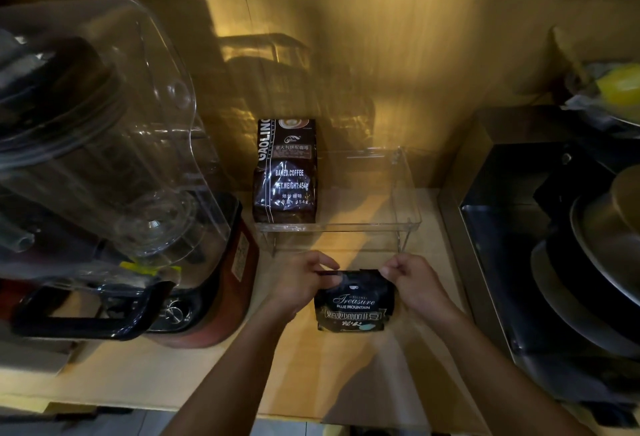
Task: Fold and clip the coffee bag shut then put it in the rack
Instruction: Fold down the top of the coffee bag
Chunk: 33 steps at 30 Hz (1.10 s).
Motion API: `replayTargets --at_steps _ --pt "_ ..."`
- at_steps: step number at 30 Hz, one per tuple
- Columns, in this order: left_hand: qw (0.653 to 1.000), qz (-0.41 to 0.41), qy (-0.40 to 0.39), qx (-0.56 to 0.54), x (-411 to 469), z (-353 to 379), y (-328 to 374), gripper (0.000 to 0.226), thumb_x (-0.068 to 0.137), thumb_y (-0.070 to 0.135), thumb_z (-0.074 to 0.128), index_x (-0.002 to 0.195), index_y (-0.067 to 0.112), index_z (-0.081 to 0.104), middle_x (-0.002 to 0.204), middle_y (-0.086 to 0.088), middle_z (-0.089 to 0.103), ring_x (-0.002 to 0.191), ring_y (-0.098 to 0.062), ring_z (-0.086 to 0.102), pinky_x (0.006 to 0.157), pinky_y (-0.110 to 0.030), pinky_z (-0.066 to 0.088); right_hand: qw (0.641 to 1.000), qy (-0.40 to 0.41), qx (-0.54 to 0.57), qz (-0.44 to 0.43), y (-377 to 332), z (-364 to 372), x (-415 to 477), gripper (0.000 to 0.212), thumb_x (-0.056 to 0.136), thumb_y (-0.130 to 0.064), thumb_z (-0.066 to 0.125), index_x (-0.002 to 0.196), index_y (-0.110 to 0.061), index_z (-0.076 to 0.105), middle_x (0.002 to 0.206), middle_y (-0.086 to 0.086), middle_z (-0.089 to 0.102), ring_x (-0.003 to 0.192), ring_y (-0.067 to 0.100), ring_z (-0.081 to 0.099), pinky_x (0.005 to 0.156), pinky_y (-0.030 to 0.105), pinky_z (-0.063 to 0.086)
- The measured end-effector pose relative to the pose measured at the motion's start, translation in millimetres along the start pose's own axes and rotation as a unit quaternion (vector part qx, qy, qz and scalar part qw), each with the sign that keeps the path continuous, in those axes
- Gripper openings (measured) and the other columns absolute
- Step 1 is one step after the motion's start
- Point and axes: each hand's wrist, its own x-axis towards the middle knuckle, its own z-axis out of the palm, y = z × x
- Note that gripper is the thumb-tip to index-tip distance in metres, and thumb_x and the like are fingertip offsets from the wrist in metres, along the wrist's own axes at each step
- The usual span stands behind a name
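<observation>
Both forearms reach in from the bottom of the frame and meet at lower centre. The left hand (304, 278) pinches the top left edge of a black coffee bag (354, 304), fingers curled over the fold; the right hand (410, 278) pinches the top right corner the same way. The bag stands upright on the worktop (363, 373), just in front of the clear rack (405, 193) (its label reads "Treasure Blue Mountain"). Two coffee bags show in all: this one and a second bag (285, 172), standing in the left of the rack. One blender (104, 165) fills the left of the frame.
</observation>
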Motion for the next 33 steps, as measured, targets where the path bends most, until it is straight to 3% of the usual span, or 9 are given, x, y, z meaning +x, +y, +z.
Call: replayTargets --at_steps 4,7,10,12,19,23,26,29,33 --pt "0.989 0.088 0.028 0.118 0 11 -3 0.006 0.079 0.018 0.067 0.082 0.023 0.070 0.089 -0.005 0.069 0.101 -0.030 0.055 0.091 -0.052 0.044 0.994 -0.026 -0.031 -0.103 -6 -1 -2 0.022 0.080 -0.014 0.063 0.066 -0.030 0.058 0.080 -0.011 0.057 0.093 0.021 0.053 0.088 0.042 0.041" --pt "0.945 0.205 0.076 0.244 1 23 -6 0.009 0.083 0.021 0.060 0.089 0.021 0.067 0.091 -0.003 0.067 0.095 -0.021 0.054 0.093 -0.038 0.030 0.974 -0.020 -0.107 -0.199 -8 10 -3 0.009 0.081 -0.010 0.062 0.082 -0.017 0.068 0.087 -0.006 0.061 0.095 0.017 0.050 0.082 0.026 0.024" --pt "0.884 0.299 0.104 0.344 1 26 -8 0.011 0.088 0.020 0.051 0.090 0.014 0.061 0.087 -0.007 0.065 0.086 -0.024 0.054 0.076 -0.029 0.023 0.962 0.015 -0.126 -0.240 -9 19 -4 0.009 0.082 -0.006 0.059 0.082 -0.007 0.067 0.088 0.007 0.065 0.088 0.018 0.050 0.076 0.023 0.025" --pt "0.876 0.312 0.112 0.350 1 28 -11 0.012 0.090 0.018 0.049 0.086 0.012 0.058 0.082 -0.010 0.063 0.081 -0.026 0.052 0.072 -0.030 0.025 0.956 0.028 -0.137 -0.258 -9 21 -5 0.009 0.082 -0.005 0.058 0.077 -0.007 0.065 0.082 0.007 0.065 0.084 0.020 0.052 0.075 0.023 0.026" --pt "0.919 0.265 0.157 0.247 2 28 -18 0.027 0.081 0.026 0.064 0.063 0.010 0.053 0.062 -0.010 0.059 0.062 -0.017 0.042 0.057 -0.023 0.030 0.983 0.043 -0.058 -0.170 -3 13 4 0.024 0.073 -0.025 0.071 0.055 -0.027 0.055 0.063 -0.016 0.055 0.072 -0.006 0.045 0.071 0.028 0.026" --pt "0.944 0.229 0.099 0.217 4 21 -21 0.021 0.083 0.024 0.062 0.068 0.011 0.055 0.069 -0.006 0.059 0.071 -0.019 0.050 0.063 -0.032 0.039 0.993 0.006 0.020 -0.119 1 8 6 0.022 0.073 -0.016 0.071 0.056 -0.023 0.058 0.068 -0.005 0.058 0.071 0.014 0.054 0.070 0.035 0.044" --pt "0.972 0.174 0.054 0.146 4 9 -21 0.007 0.084 0.012 0.058 0.079 0.014 0.060 0.080 0.001 0.061 0.078 -0.014 0.056 0.069 -0.029 0.044 0.991 0.002 0.039 -0.125 8 2 11 0.028 0.079 -0.003 0.063 0.063 -0.026 0.061 0.074 -0.006 0.060 0.074 0.015 0.057 0.067 0.023 0.045" --pt "0.970 0.168 0.136 0.112 4 0 -22 0.007 0.077 0.010 0.067 0.072 0.012 0.063 0.067 0.005 0.061 0.066 -0.007 0.056 0.056 -0.023 0.040 0.991 0.025 0.037 -0.128 12 1 13 0.030 0.078 -0.004 0.064 0.062 -0.029 0.060 0.074 -0.006 0.061 0.072 0.008 0.056 0.060 0.013 0.041" --pt "0.969 0.149 0.190 0.053 2 7 -24 0.015 0.074 0.010 0.072 0.063 0.015 0.062 0.060 0.009 0.060 0.056 -0.002 0.055 0.050 -0.016 0.042 0.986 0.051 -0.029 -0.156 10 1 15 0.020 0.075 -0.010 0.069 0.065 -0.026 0.063 0.072 -0.010 0.059 0.075 0.014 0.054 0.066 0.024 0.036"
